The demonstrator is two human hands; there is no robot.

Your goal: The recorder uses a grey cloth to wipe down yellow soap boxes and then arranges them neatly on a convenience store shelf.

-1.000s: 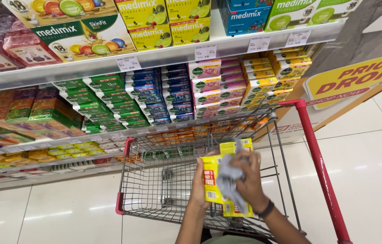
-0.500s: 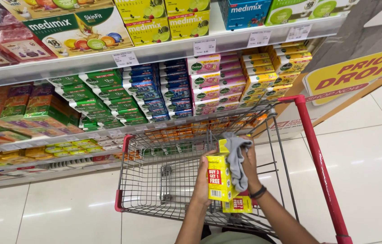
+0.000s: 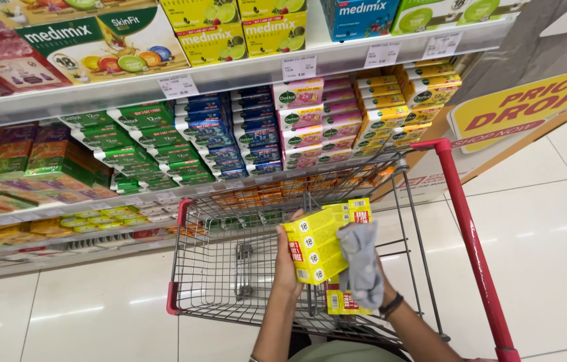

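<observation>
Yellow soap multipack (image 3: 317, 245): boxed bundle, held above wire shopping cart (image 3: 230, 268), long axis tilted up toward right. Left hand (image 3: 288, 265): closed around pack's left end from behind. Right hand (image 3: 372, 281): nearer pack's right side, gripping grey cloth (image 3: 360, 265) pressed on pack face. Second yellow pack (image 3: 342, 302) just below. Behind: shelves (image 3: 230, 74) of stacked soap boxes; red cart handle (image 3: 471, 241) at right.

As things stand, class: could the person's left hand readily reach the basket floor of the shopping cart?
Probably yes, once freed. The left hand holds the yellow multipack directly above the open-topped shopping cart, with nothing between them. The right hand presses a grey cloth against the pack.
</observation>
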